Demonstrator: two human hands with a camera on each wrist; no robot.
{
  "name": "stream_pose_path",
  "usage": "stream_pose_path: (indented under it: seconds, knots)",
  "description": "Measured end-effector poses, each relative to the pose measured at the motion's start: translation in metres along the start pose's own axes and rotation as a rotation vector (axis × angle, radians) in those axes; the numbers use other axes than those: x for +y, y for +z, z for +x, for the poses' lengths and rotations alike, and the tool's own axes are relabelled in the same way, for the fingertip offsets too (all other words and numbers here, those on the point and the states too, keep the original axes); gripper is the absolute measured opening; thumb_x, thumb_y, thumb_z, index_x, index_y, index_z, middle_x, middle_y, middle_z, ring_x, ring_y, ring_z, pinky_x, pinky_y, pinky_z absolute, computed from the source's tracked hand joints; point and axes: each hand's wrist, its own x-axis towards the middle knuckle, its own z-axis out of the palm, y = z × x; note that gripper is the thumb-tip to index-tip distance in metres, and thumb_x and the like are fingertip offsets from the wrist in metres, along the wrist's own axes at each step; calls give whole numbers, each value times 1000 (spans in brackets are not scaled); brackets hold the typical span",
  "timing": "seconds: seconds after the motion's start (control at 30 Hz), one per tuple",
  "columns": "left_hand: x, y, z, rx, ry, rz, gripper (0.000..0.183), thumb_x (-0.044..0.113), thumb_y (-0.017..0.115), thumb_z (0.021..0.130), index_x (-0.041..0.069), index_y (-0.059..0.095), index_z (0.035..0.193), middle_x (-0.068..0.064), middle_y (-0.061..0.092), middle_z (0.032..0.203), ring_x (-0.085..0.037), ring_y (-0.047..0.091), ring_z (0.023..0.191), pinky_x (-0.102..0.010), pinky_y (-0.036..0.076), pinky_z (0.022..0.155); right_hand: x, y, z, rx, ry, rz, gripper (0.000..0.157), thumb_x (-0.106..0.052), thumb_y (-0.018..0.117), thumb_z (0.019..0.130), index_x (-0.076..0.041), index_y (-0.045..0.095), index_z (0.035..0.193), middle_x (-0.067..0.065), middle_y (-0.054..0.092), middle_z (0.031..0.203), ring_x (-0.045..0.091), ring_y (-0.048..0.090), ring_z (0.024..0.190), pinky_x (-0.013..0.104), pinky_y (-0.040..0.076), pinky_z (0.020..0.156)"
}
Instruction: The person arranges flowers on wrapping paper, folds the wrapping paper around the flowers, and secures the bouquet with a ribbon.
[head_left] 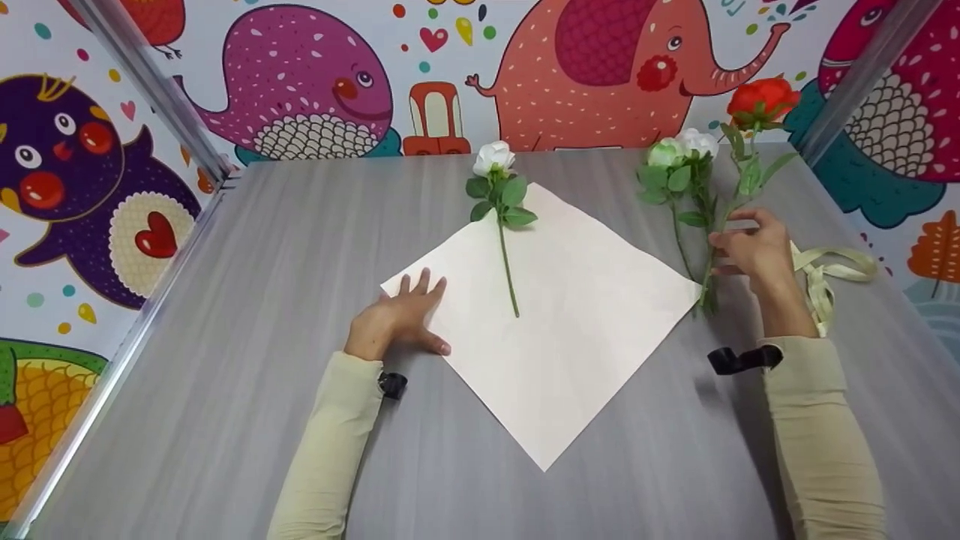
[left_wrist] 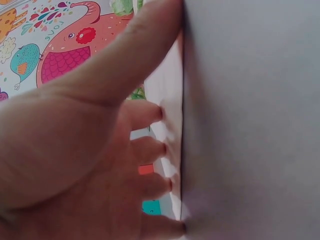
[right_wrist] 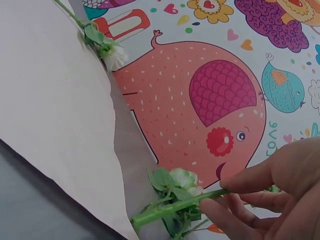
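A sheet of pale paper (head_left: 592, 300) lies on the table with one corner toward me. My left hand (head_left: 397, 321) rests on its left corner, fingers spread, the thumb near the paper's lower edge. On the upper part of the sheet lies a white rose (head_left: 495, 159), its green stem pointing toward me. My right hand (head_left: 759, 247), beyond the right corner, pinches the green stem (right_wrist: 172, 207) of a red rose (head_left: 761, 103) between thumb and fingers. Beside that hand lie a greenish-white flower (head_left: 664, 153) and another white flower (head_left: 697, 142), their stem ends by the paper's right corner.
A cream ribbon (head_left: 847, 264) lies loosely looped to the right of my right hand. Printed panels (head_left: 442, 60) with cartoon animals stand along the back and sides of the grey table (head_left: 225, 360). Metal posts (head_left: 161, 90) rise at the back corners.
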Motion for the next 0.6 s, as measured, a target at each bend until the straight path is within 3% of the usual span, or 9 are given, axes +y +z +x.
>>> stream_pose_path:
  seconds: [0.23, 0.43, 0.6]
  knots:
    - [-1, -3, 2, -21, -8, -6, 115, 45, 80, 83, 6, 5, 161, -25, -8, 167, -51, -6, 153, -77, 8, 115, -6, 11, -6, -70, -93, 73, 35, -18, 64, 97, -15, 47, 127, -13, 64, 87, 6, 66, 77, 30, 62, 66]
    - [-2, -2, 2, -17, -11, -4, 116, 45, 80, 82, 6, 6, 161, -25, -7, 167, -52, -5, 153, -76, 8, 115, -20, 30, -9, -128, -125, 89, 51, -19, 64, 98, -6, 40, 140, -13, 63, 90, 4, 66, 80, 31, 62, 66]
    - [-1, -2, 1, -10, -13, -26, 116, 44, 81, 81, 7, 6, 162, -24, -8, 167, -51, -6, 153, -75, 8, 116, -35, 46, -12, -178, -144, 113, 47, -17, 67, 96, -9, 44, 136, -11, 64, 91, 4, 66, 80, 30, 61, 63]
